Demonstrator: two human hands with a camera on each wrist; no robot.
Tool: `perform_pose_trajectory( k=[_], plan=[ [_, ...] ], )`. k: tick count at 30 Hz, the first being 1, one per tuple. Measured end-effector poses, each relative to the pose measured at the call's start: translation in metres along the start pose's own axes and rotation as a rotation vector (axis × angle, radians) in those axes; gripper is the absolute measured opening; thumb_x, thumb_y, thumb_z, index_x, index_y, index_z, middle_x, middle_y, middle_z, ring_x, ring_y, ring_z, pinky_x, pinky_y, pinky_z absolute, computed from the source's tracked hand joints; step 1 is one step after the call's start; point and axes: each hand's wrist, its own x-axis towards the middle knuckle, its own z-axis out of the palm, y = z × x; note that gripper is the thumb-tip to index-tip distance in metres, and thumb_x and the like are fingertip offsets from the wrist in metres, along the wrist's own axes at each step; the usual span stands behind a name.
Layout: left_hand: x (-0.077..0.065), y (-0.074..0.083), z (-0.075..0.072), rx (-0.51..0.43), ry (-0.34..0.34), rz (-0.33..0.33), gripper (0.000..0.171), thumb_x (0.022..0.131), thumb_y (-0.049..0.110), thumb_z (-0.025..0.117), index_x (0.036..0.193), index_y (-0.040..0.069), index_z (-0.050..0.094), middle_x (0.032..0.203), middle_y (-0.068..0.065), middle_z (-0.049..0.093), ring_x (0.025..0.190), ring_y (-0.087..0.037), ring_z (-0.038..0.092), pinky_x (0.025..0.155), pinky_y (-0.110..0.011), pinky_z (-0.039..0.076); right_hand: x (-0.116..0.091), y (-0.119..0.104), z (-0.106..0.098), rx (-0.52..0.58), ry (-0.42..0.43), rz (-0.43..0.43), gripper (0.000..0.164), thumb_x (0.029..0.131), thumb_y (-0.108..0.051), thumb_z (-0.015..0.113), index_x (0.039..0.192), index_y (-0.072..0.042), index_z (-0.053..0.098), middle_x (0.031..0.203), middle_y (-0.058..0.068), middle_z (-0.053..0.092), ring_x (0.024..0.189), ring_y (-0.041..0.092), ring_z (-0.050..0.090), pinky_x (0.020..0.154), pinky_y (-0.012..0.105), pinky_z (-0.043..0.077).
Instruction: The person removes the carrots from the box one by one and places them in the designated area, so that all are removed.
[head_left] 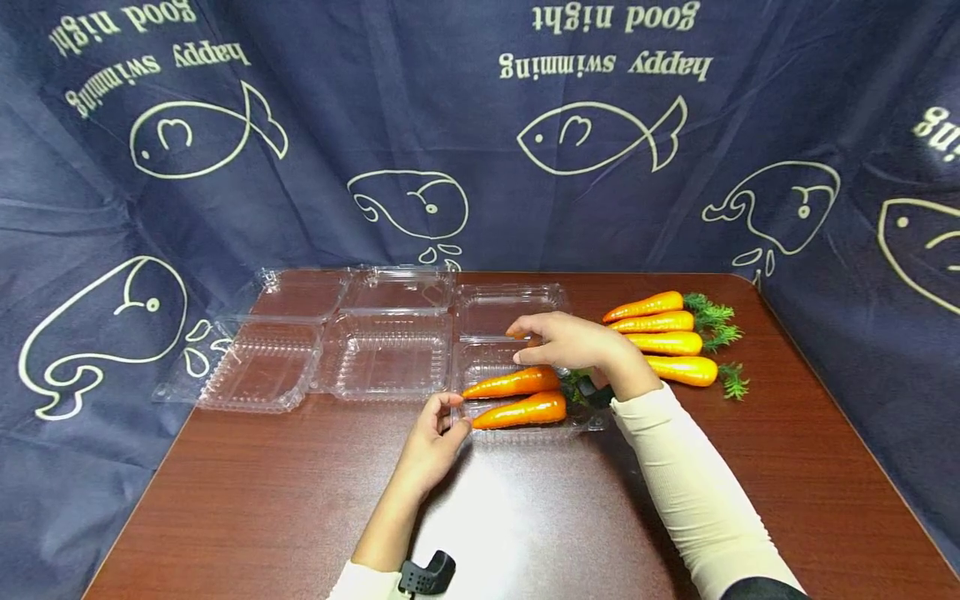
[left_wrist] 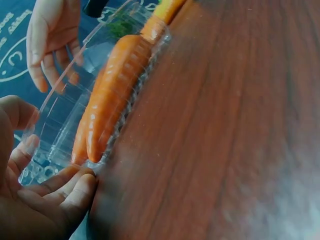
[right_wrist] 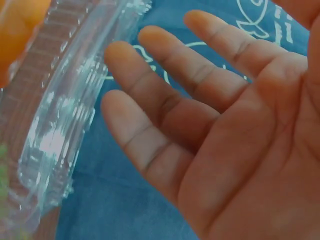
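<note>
Two orange carrots (head_left: 517, 412) with green tops lie side by side in the right-hand clear plastic clamshell box (head_left: 491, 435), tips to the left. Through the box wall the carrots (left_wrist: 112, 95) also show in the left wrist view. My left hand (head_left: 435, 442) grips the box's left end, its fingertips at the rim and lower corner beside the carrot tips. Over the far part of the same box hangs my right hand (head_left: 573, 340), fingers loosely spread and holding nothing. Its palm and bare fingers fill the right wrist view, apart from the plastic edge (right_wrist: 55, 135).
Two more open clamshell boxes, a middle one (head_left: 390, 393) and a left one (head_left: 258, 406), stand with lids folded back. Several carrots (head_left: 663, 343) with green tops lie in a row at the right. A dark blue printed curtain (head_left: 480, 125) hangs behind the wooden table (head_left: 300, 492).
</note>
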Motion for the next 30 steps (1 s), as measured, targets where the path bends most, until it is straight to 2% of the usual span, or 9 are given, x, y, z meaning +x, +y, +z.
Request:
perform_pose_trajectory(
  k=[6,14,18,25,30],
  plan=[
    [0.002,-0.002,0.004,-0.038,0.017,0.015,0.035,0.091,0.007,0.063,0.124,0.0,0.053,0.124,-0.017,0.056,0.096,-0.019,0.059,0.078,-0.027,0.048,0.015,0.0,0.009,-0.067,-0.087,0.015,0.039,0.092,-0.025,0.068,0.124,-0.004,0.063,0.123,0.013,0.066,0.109,0.026,0.062,0.095,0.044,0.047],
    [0.0,0.0,0.001,0.066,-0.006,-0.017,0.034,0.092,0.015,0.064,0.124,0.009,0.055,0.124,-0.009,0.059,0.102,-0.023,0.057,0.082,-0.038,0.047,0.026,-0.002,0.021,-0.087,-0.203,0.005,0.038,0.089,-0.018,0.069,0.122,-0.001,0.064,0.122,0.013,0.066,0.108,0.027,0.063,0.093,0.04,0.048],
    [0.002,0.0,-0.001,0.083,-0.007,-0.002,0.035,0.092,0.016,0.064,0.124,0.008,0.055,0.125,-0.01,0.059,0.104,-0.024,0.057,0.085,-0.039,0.046,0.031,-0.002,0.023,-0.122,-0.226,0.026,0.036,0.087,-0.015,0.069,0.12,-0.002,0.065,0.118,0.012,0.068,0.106,0.027,0.063,0.092,0.041,0.049],
    [0.002,0.001,0.0,0.103,0.008,-0.006,0.034,0.091,0.016,0.064,0.124,0.008,0.056,0.125,-0.009,0.059,0.102,-0.022,0.056,0.083,-0.037,0.047,0.037,0.0,0.029,-0.197,-0.257,0.054,0.028,0.082,-0.017,0.074,0.108,-0.009,0.067,0.099,0.001,0.067,0.09,0.018,0.06,0.084,0.036,0.048],
    [0.0,0.002,-0.001,0.11,0.0,0.003,0.034,0.092,0.015,0.064,0.124,0.007,0.055,0.126,-0.01,0.06,0.103,-0.023,0.058,0.083,-0.038,0.048,0.04,0.004,0.035,-0.181,-0.283,0.062,0.03,0.082,-0.016,0.076,0.11,-0.009,0.066,0.1,0.003,0.065,0.091,0.018,0.059,0.084,0.034,0.048]
  ],
)
